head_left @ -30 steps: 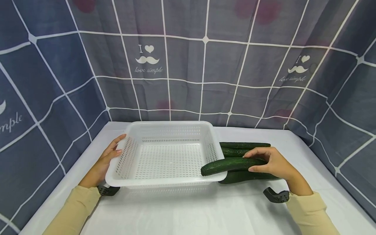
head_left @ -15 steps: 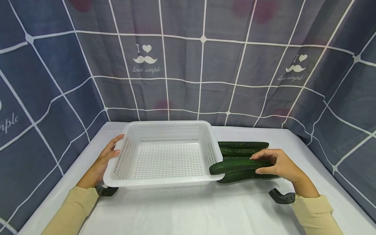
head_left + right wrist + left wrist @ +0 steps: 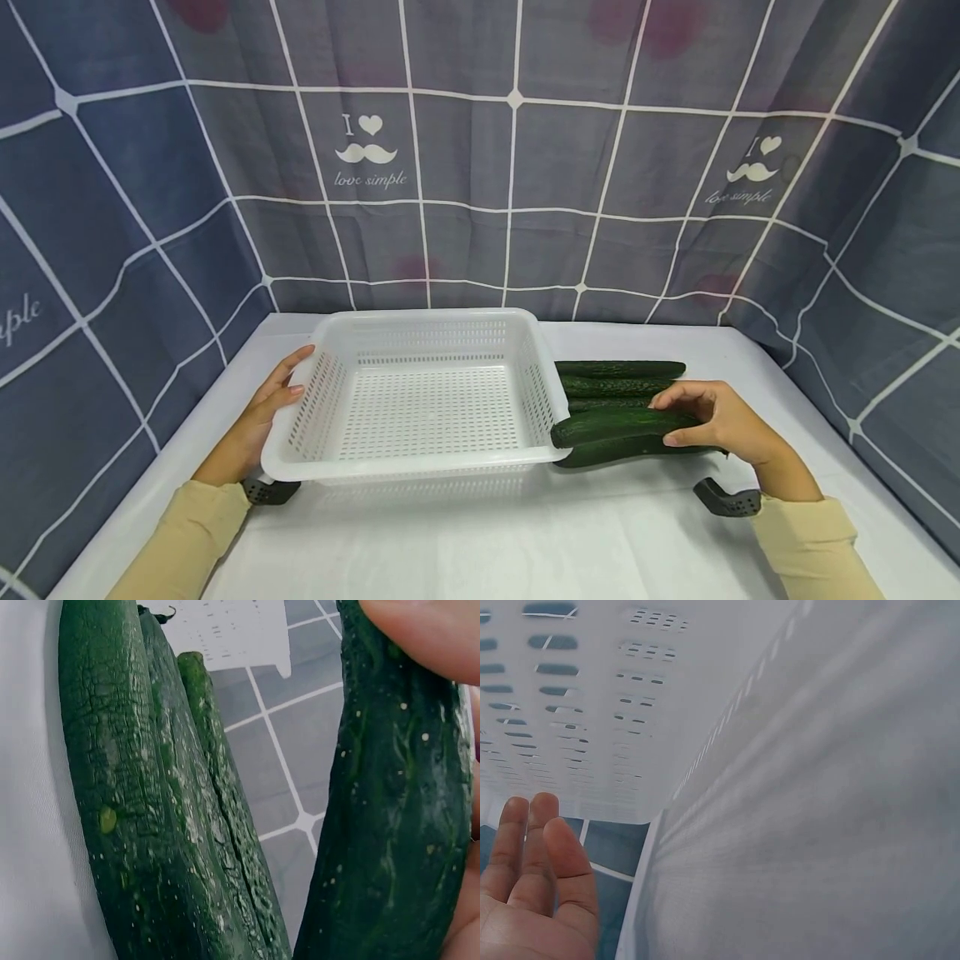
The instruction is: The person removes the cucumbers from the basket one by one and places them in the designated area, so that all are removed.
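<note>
My right hand (image 3: pixel 716 421) pinches a dark green cucumber (image 3: pixel 607 423) near its right end, thumb in front and fingers behind. The cucumber's left tip overlaps the front right corner of a white perforated plastic basket (image 3: pixel 416 463). Below it in the head view lies another cucumber (image 3: pixel 626 451), and several more (image 3: pixel 622 369) lie side by side behind. The right wrist view shows the held cucumber (image 3: pixel 390 825) apart from other cucumbers (image 3: pixel 112 787). At the basket's left side is my left hand (image 3: pixel 262 417). In the left wrist view its fingers (image 3: pixel 534 862) are extended along the basket's outer wall.
A white cloth (image 3: pixel 480 533) covers the table. Grey-blue checked curtains (image 3: pixel 465 167) hang close behind and on both sides. Dark wrist mounts (image 3: pixel 727 500) sit below the hands. Nothing lies inside the basket.
My right hand has moved right with the cucumber, drawing its tip back from over the basket to the corner. The left hand keeps its place at the basket.
</note>
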Motion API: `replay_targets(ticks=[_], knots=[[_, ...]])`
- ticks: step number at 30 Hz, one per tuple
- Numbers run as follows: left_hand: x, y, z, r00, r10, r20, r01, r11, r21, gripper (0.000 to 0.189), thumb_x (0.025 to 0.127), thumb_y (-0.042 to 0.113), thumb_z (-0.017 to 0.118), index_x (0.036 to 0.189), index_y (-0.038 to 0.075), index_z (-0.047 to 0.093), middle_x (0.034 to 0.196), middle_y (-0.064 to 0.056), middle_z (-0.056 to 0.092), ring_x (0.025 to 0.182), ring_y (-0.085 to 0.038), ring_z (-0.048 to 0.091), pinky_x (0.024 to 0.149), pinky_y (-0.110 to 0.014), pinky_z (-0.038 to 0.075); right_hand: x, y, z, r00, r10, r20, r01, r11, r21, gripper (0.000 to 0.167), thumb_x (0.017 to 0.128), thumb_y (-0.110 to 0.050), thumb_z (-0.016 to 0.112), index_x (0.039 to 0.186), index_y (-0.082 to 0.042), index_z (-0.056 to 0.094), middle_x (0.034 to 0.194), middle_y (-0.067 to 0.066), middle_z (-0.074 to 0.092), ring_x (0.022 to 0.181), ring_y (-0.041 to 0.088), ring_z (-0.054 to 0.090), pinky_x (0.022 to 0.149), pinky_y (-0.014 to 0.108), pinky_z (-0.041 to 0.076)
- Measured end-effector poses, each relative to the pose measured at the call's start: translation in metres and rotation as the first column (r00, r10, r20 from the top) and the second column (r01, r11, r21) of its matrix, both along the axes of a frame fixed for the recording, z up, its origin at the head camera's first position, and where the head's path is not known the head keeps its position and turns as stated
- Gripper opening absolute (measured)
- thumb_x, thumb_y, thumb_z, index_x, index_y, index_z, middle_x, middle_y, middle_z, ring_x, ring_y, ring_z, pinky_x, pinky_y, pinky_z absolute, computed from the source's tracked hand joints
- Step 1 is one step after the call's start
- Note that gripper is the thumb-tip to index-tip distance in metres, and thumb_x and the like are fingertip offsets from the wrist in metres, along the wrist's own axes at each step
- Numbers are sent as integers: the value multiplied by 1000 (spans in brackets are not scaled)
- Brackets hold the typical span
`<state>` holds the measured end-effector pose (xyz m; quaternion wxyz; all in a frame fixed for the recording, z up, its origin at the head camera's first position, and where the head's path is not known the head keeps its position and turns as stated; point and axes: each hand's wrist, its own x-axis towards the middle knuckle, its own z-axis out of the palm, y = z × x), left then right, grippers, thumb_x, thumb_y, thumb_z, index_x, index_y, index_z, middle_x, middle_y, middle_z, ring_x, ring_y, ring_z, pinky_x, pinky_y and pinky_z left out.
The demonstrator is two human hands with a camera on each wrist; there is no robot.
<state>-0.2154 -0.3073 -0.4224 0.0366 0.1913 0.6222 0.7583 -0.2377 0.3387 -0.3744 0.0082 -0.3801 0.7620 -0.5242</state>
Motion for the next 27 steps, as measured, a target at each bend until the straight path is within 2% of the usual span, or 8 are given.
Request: replay_targets(ticks=[14,21,27], knots=[[1,1,2,1000,-2,-6,2,1000,11,55,112,10,39,157,41,45,141,5,54,110,-10,63,83,-30,60,-3,19,2,998,-6,56,4,1000,29,44,76,25,79,111,0,73,117,-3,76,110,7,70,95,19,52],[0,0,2,1000,-4,-13,4,1000,-3,56,111,10,37,158,40,44,141,5,53,110,-11,63,83,-30,60,-6,31,-3,992,102,73,-104,994,27,53,75,29,76,122,5,74,125,-5,74,113,8,67,96,19,51],[-1,0,0,1000,-18,-19,18,1000,11,56,112,10,37,159,39,43,142,5,53,112,-11,63,84,-30,59,-12,31,-7,977,199,76,-203,978,49,58,75,29,76,127,2,75,125,3,72,116,9,65,101,20,50]])
